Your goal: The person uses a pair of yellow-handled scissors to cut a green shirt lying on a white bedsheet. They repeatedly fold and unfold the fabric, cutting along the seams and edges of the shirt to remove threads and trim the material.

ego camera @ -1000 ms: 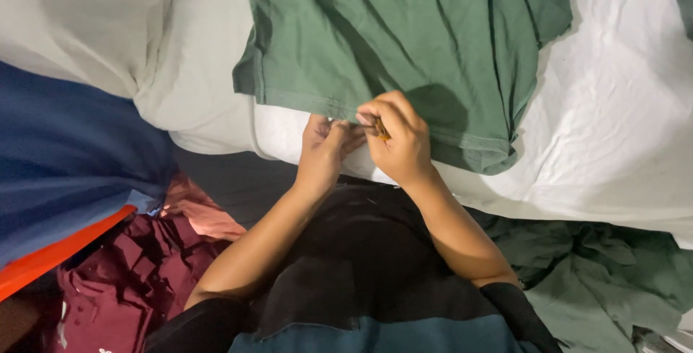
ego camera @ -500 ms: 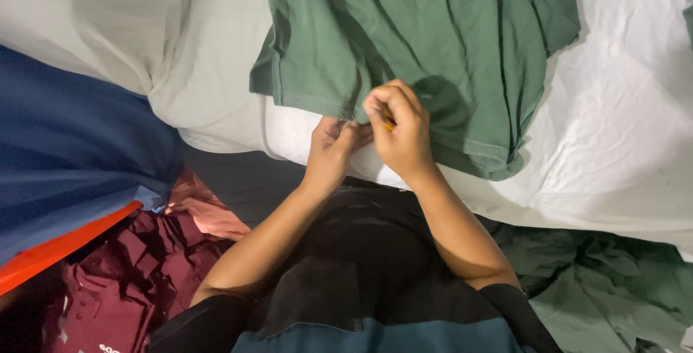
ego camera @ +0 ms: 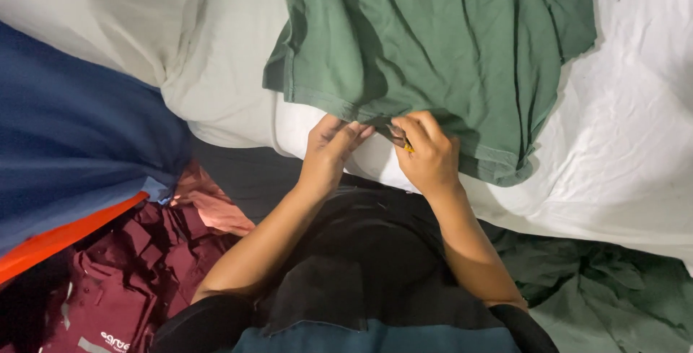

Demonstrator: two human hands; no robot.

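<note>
A green shirt (ego camera: 440, 42) lies spread on a white sheet (ego camera: 628, 151). My left hand (ego camera: 328, 152) rests at the shirt's near hem, fingers together and touching the fabric edge. Just to its right, my right hand (ego camera: 427, 152) is closed around a small tool with a yellow part (ego camera: 404, 144), held against the same hem. What kind of tool it is cannot be made out.
A blue fabric mass with an orange edge (ego camera: 72, 151) fills the left. Maroon garments (ego camera: 123, 273) lie piled at lower left, with a pink cloth (ego camera: 216, 205) beside them. More green clothes (ego camera: 613, 288) lie at lower right.
The view shifted, so the shirt and both hands sit slightly further right and higher. My left fingers have stretched out along the hem; the right hand keeps its grip on the small tool.
</note>
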